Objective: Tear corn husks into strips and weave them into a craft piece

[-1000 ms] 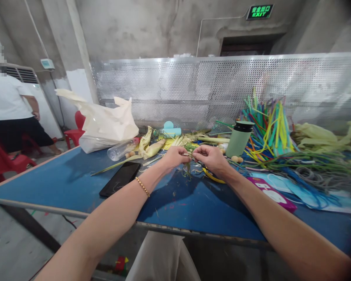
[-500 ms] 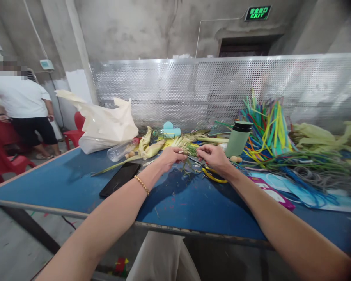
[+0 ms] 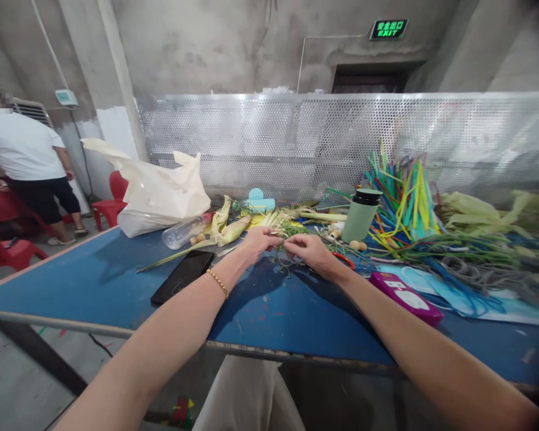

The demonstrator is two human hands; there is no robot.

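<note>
My left hand (image 3: 260,240) and my right hand (image 3: 309,251) meet over the blue table (image 3: 94,281), fingers pinched together on a small bundle of thin green stems (image 3: 284,257) that hangs between them. A gold bead bracelet (image 3: 218,283) circles my left wrist. Just behind my hands lie corn husks (image 3: 233,226) and loose green strands. What the fingertips pinch exactly is too small to make out.
A black phone (image 3: 182,275) lies left of my arms, with a clear bottle (image 3: 182,231) and a cream bag (image 3: 161,191) behind. A green tumbler (image 3: 360,215), coloured strips (image 3: 404,197) and a magenta box (image 3: 406,297) fill the right. A person in white stands far left (image 3: 22,161).
My right hand has moved left, back toward the left hand, and lowered slightly. The view has tilted down a little. The person at far left has shifted position.
</note>
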